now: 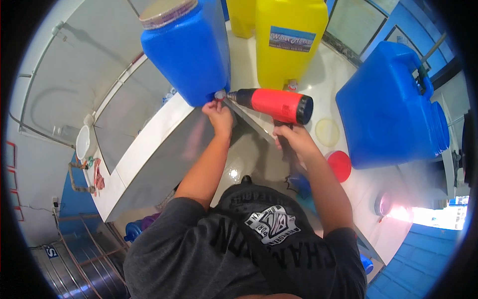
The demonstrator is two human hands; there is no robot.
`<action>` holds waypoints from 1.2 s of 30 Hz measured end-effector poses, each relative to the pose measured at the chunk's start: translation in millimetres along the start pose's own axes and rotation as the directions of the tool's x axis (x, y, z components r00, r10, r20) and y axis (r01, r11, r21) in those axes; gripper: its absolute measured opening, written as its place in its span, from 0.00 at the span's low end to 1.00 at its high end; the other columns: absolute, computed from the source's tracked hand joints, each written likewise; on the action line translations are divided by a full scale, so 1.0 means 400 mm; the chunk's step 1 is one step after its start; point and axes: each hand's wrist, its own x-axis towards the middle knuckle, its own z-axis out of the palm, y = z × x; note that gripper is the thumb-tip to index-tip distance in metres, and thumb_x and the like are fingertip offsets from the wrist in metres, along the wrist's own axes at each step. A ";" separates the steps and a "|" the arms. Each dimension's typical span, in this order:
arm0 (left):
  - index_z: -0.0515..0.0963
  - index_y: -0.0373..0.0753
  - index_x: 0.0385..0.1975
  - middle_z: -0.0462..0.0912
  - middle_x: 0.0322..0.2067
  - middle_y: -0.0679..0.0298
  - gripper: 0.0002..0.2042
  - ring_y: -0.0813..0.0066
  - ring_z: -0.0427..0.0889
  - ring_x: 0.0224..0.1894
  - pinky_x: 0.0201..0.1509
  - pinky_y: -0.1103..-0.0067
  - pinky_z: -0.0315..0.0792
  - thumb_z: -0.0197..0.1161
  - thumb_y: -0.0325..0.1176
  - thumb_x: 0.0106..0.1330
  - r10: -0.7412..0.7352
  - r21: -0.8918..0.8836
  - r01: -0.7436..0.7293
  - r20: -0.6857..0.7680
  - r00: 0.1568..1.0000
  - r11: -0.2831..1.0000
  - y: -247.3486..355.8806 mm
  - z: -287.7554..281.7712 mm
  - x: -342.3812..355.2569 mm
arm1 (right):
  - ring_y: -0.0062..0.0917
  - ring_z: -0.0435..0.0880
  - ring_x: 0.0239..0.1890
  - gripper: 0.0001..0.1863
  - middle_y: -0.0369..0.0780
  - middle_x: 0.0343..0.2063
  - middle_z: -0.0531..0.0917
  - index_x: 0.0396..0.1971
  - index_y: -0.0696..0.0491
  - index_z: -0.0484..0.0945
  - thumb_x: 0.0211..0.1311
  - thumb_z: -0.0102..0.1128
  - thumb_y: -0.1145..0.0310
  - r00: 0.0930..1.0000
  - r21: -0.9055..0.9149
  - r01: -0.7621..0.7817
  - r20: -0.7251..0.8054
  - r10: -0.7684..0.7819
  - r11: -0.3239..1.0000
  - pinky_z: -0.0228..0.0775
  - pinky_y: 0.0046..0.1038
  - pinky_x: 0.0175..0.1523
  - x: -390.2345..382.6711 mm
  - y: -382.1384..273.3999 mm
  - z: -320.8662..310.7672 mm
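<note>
My right hand (296, 141) grips the handle of a red and black heat gun (275, 103), its fingers wrapped round it. The gun's metal nozzle points left, close to the small tap (220, 95) low on a tall blue water container (191, 55). My left hand (219, 118) is at that tap from below, with its fingertips closed on it; the palm side is partly hidden. The container stands upright on the white counter corner and has a pale, wrapped lid (167, 12).
A yellow container (286, 65) with a tap stands behind the gun, beside another yellow one. To the right, a large blue container (391, 109) lies on its side. A red lid (338, 166) and a clear disc (327, 132) lie near my right forearm. A white basin (85, 143) is far left.
</note>
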 end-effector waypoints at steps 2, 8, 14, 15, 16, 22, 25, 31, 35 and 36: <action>0.62 0.32 0.57 0.63 0.62 0.42 0.26 0.43 0.59 0.72 0.75 0.59 0.51 0.53 0.16 0.56 0.285 0.436 -0.306 0.115 0.951 0.846 0.043 -0.014 -0.047 | 0.22 0.81 0.30 0.22 0.37 0.33 0.81 0.52 0.58 0.76 0.59 0.66 0.65 0.999 0.053 0.041 -0.019 -0.040 0.998 0.73 0.26 0.35 -0.031 -0.008 -0.025; 0.72 0.48 0.65 0.50 0.75 0.48 0.30 0.40 0.41 0.78 0.75 0.43 0.33 0.57 0.24 0.59 0.490 0.579 -0.807 0.740 0.461 -0.116 0.111 -0.042 0.041 | 0.28 0.82 0.30 0.21 0.40 0.33 0.79 0.47 0.60 0.75 0.55 0.69 0.68 0.912 0.139 0.394 -0.185 -0.367 0.909 0.75 0.30 0.34 -0.308 0.038 -0.209; 0.71 0.44 0.67 0.45 0.77 0.50 0.28 0.39 0.40 0.78 0.74 0.41 0.40 0.54 0.28 0.64 0.358 0.741 -0.627 0.668 0.653 -0.240 0.097 -0.076 0.443 | 0.29 0.81 0.23 0.47 0.41 0.26 0.79 0.54 0.66 0.70 0.42 0.79 0.46 0.555 -0.212 0.665 -0.500 -0.664 0.716 0.76 0.28 0.25 -0.649 0.195 -0.381; 0.69 0.44 0.68 0.45 0.77 0.46 0.28 0.37 0.41 0.77 0.75 0.43 0.42 0.53 0.27 0.64 0.330 0.760 -0.619 0.646 0.689 -0.195 0.104 -0.079 0.526 | 0.28 0.81 0.23 0.46 0.41 0.25 0.78 0.55 0.65 0.69 0.44 0.78 0.47 0.536 -0.159 0.761 -0.392 -0.748 0.629 0.75 0.27 0.25 -0.717 0.212 -0.403; 0.68 0.44 0.69 0.45 0.76 0.42 0.29 0.34 0.43 0.77 0.75 0.45 0.43 0.52 0.27 0.65 0.363 0.759 -0.635 0.637 0.680 -0.142 0.115 -0.082 0.616 | 0.26 0.81 0.22 0.46 0.40 0.25 0.77 0.57 0.64 0.68 0.46 0.78 0.48 0.558 -0.125 0.758 -0.385 -0.735 0.640 0.75 0.26 0.24 -0.786 0.223 -0.420; 0.64 0.50 0.72 0.47 0.74 0.36 0.37 0.38 0.45 0.77 0.77 0.54 0.46 0.65 0.38 0.58 0.201 0.693 -0.637 0.714 0.670 -0.337 0.154 -0.045 1.028 | 0.20 0.74 0.22 0.45 0.57 0.72 0.54 0.74 0.54 0.52 0.63 0.62 0.54 0.106 -0.281 0.913 -0.539 -0.835 0.297 0.72 0.25 0.26 -0.996 0.266 -0.389; 0.59 0.47 0.74 0.57 0.72 0.40 0.38 0.40 0.54 0.74 0.75 0.58 0.56 0.63 0.41 0.62 0.074 0.759 -0.612 0.639 0.765 -0.222 0.201 0.036 1.154 | 0.20 0.75 0.29 0.44 0.56 0.76 0.43 0.76 0.57 0.48 0.68 0.56 0.54 -0.035 -0.398 0.845 -0.708 -0.705 0.358 0.73 0.22 0.33 -1.049 0.194 -0.372; 0.58 0.39 0.73 0.67 0.66 0.41 0.37 0.43 0.66 0.68 0.72 0.60 0.62 0.64 0.36 0.63 0.071 0.767 -0.640 0.637 0.768 0.041 0.212 0.095 1.109 | 0.20 0.78 0.30 0.32 0.46 0.50 0.83 0.67 0.62 0.65 0.69 0.55 0.58 -0.139 -0.525 0.635 -0.800 -0.584 0.567 0.74 0.22 0.34 -1.047 0.001 -0.437; 0.59 0.35 0.72 0.68 0.64 0.40 0.36 0.43 0.68 0.66 0.72 0.61 0.62 0.64 0.34 0.63 0.027 0.716 -0.685 0.689 0.725 0.136 0.192 0.066 0.953 | 0.20 0.78 0.26 0.28 0.38 0.32 0.83 0.61 0.59 0.72 0.65 0.61 0.60 -0.064 -0.450 0.553 -0.862 -0.503 0.701 0.72 0.23 0.32 -1.022 -0.121 -0.587; 0.59 0.35 0.71 0.68 0.64 0.40 0.36 0.43 0.68 0.66 0.72 0.61 0.62 0.64 0.33 0.63 0.016 0.708 -0.689 0.696 0.718 0.157 0.189 0.049 0.909 | 0.20 0.78 0.26 0.29 0.38 0.32 0.83 0.61 0.58 0.72 0.64 0.62 0.59 -0.069 -0.431 0.482 -0.886 -0.458 0.763 0.72 0.22 0.32 -1.014 -0.160 -0.641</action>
